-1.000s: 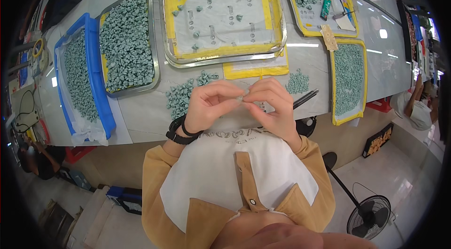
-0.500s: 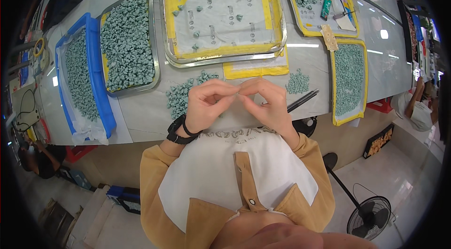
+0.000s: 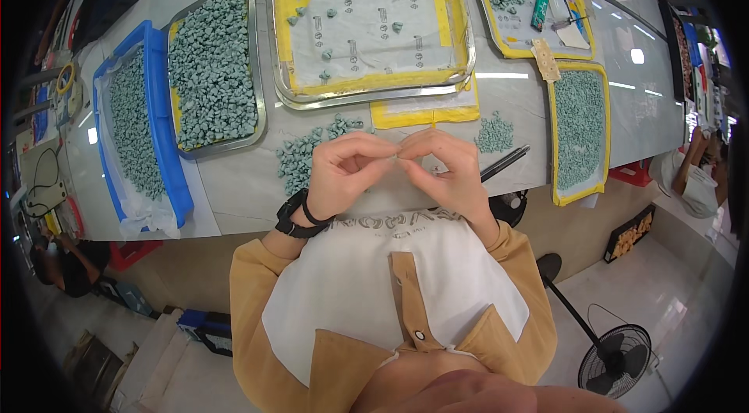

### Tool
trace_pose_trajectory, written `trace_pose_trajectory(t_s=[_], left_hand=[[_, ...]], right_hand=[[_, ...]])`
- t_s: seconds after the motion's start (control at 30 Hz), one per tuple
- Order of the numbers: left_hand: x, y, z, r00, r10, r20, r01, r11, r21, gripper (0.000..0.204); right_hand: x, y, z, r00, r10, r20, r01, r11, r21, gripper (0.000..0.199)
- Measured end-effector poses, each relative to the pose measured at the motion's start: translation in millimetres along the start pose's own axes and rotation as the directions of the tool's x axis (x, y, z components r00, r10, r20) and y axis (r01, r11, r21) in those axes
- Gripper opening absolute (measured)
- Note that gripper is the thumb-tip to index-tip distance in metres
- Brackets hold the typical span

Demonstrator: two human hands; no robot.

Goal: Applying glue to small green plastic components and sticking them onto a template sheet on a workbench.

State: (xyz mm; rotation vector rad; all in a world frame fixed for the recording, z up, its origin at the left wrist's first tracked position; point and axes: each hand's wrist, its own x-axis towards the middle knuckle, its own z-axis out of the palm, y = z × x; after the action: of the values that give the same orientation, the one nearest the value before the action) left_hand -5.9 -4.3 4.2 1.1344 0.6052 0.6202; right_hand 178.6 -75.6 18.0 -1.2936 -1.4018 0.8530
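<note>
Pinched between fingertips of left hand (image 3: 347, 171) and right hand (image 3: 445, 171) — a tiny piece (image 3: 399, 155), barely visible, just nearer than the green pile (image 3: 308, 152) — hands touching, equally close.

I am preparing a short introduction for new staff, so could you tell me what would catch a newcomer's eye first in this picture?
First, the left hand and right hand, fingertips pinched together at the near table edge; whether they hold a piece cannot be seen. Next, the large steel tray with yellow tape, just beyond the hands. Then the grey-green pieces: a loose pile beside the left hand, and a heaped steel tray further left.
</note>
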Motion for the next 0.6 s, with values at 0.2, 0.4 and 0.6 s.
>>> trace_pose_trajectory(t_s=[0.2, 0.4, 0.6], left_hand=[[4, 4, -13, 1.0, -0.016, 0.001, 0.016, 0.999, -0.031, 0.023], [58, 31, -28, 0.984, 0.174, 0.027, -0.171, 0.91, 0.378, 0.06], [9, 22, -7, 0.906, 0.126, 0.405, -0.416, 0.449, 0.791, 0.039]], right_hand=[[0, 1, 13, 0.999, 0.03, -0.035, -0.033, 0.995, -0.09, 0.014], [6, 2, -16, 0.994, 0.038, -0.104, -0.049, 0.993, -0.105, 0.025], [-26, -5, -50, 0.964, 0.264, -0.045, -0.266, 0.922, -0.283, 0.061]])
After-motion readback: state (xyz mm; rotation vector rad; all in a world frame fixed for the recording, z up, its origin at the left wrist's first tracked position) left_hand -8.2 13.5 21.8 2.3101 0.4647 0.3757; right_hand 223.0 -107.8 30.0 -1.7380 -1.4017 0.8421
